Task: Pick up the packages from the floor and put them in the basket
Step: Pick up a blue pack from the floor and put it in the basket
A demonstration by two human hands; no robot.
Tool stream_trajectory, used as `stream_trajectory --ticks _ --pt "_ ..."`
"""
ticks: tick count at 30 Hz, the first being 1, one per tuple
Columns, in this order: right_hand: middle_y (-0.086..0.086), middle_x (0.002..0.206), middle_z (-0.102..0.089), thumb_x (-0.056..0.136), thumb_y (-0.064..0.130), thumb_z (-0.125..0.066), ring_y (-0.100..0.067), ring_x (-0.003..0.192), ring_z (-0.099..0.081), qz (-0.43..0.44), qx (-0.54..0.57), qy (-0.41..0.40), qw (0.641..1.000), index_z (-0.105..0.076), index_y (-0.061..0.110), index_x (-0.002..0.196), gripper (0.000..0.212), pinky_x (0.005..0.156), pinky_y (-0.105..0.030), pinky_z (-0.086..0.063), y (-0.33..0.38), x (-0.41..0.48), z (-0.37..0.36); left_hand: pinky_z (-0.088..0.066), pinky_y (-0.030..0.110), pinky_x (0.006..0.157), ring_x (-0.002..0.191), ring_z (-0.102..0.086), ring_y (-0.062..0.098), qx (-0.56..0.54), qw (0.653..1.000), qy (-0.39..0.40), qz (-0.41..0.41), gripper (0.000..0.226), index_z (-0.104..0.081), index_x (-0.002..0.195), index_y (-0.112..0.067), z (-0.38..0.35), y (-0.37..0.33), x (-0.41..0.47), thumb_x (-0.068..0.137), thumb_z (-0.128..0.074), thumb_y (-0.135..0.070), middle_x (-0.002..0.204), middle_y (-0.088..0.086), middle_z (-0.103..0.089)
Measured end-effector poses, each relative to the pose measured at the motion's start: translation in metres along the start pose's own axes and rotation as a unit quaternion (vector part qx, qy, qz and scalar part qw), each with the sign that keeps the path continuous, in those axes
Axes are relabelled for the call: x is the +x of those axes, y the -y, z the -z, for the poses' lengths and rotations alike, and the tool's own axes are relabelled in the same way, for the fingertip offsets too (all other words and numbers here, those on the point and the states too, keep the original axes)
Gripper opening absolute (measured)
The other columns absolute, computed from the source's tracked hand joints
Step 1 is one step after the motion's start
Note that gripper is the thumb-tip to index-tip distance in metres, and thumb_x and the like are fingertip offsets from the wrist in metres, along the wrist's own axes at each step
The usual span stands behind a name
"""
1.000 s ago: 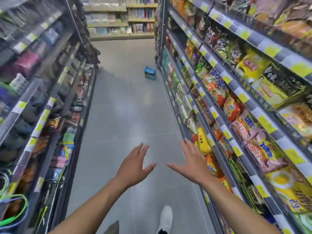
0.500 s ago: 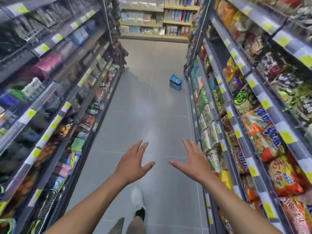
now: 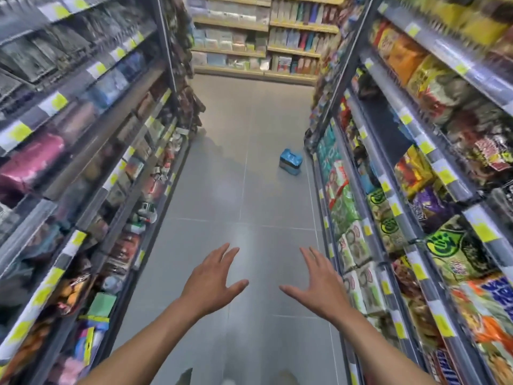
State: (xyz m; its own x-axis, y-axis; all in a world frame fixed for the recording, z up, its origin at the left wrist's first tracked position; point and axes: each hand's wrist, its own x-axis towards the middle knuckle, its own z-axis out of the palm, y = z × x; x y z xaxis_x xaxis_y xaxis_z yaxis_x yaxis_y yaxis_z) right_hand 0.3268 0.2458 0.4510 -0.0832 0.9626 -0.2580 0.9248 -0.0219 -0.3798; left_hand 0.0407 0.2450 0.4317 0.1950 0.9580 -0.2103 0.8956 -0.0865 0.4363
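Left hand: fully open, palm down, fingers straight and slightly spread, thumb splayed toward the centre of the aisle. It holds nothing and touches nothing.

Right hand: likewise fully open, palm down, fingers straight and fanned, thumb pointing inward toward the left thumb. It holds nothing and touches nothing.

Both hands are extended forward on bare forearms, side by side with a clear gap between the thumbs, held above the floor. The right hand is near the front edge of the right-hand shelving but is not in contact with it.

Task item: one blue package lies on the grey tiled floor, well ahead of both hands and to the right of the aisle centre, just beside the foot of the right-hand shelving. It sits apart from any other item. Its printing cannot be read.

Surroundings: the right-hand shelving carries bagged snacks in yellow, orange, green and red, with yellow price tags along the shelf edges. The left-hand shelving holds mixed small goods, blurred. A cross shelf of boxed goods closes the far end of the aisle.
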Motion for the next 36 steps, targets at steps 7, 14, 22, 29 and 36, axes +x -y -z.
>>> stream_trajectory --ticks 7,14,22,29,36 --pt "0.006 0.172 -0.008 0.069 0.095 -0.046 -0.019 0.158 -0.010 -0.018 0.011 -0.009 1.000 -0.010 0.034 0.164 0.118 0.124 -0.049 -0.026 -0.016 0.144 0.025 -0.029 0.041 0.122 0.155 -0.016 0.018 0.007 1.000 0.005 -0.020 0.088 -0.017 0.160 -0.034 0.032 0.019 0.157 0.089 -0.048 -0.073 0.170 -0.004 -0.013" --pt "0.007 0.172 -0.009 0.054 0.109 -0.029 -0.020 0.158 -0.011 -0.040 0.017 -0.013 0.999 -0.012 0.035 0.163 0.133 0.122 -0.052 -0.029 -0.045 0.314 0.070 -0.032 0.044 0.120 0.154 -0.021 0.022 0.035 0.999 0.009 -0.008 0.089 -0.020 0.159 -0.033 0.081 0.025 0.324 0.086 -0.050 -0.074 0.169 -0.002 -0.016" --pt "0.003 0.172 -0.014 0.074 0.083 -0.064 -0.020 0.157 -0.012 -0.042 0.012 -0.003 0.999 -0.017 0.031 0.163 0.113 0.125 -0.046 -0.024 -0.043 0.486 0.133 -0.037 0.044 0.116 0.151 -0.027 0.023 0.029 1.000 0.001 0.010 0.089 -0.024 0.158 -0.032 0.123 0.031 0.498 0.086 -0.057 -0.072 0.168 -0.002 -0.018" --pt "0.003 0.172 -0.012 0.070 0.085 -0.063 -0.020 0.157 -0.012 -0.070 0.029 0.001 0.997 -0.016 0.032 0.162 0.116 0.123 -0.051 -0.027 -0.055 0.638 0.162 -0.032 0.043 0.118 0.153 -0.021 0.023 0.034 0.999 0.016 -0.009 0.089 -0.021 0.160 -0.031 0.153 0.055 0.656 0.088 -0.057 -0.070 0.170 -0.001 -0.015" --pt "0.005 0.172 -0.009 0.076 0.080 -0.066 -0.023 0.157 -0.013 -0.128 0.056 0.007 0.990 -0.012 0.033 0.164 0.113 0.123 -0.052 -0.027 -0.049 0.769 0.186 -0.031 0.043 0.120 0.154 -0.019 0.022 0.055 0.995 0.056 -0.056 0.088 -0.019 0.160 -0.033 0.191 0.059 0.823 0.089 -0.056 -0.069 0.170 -0.001 -0.014"
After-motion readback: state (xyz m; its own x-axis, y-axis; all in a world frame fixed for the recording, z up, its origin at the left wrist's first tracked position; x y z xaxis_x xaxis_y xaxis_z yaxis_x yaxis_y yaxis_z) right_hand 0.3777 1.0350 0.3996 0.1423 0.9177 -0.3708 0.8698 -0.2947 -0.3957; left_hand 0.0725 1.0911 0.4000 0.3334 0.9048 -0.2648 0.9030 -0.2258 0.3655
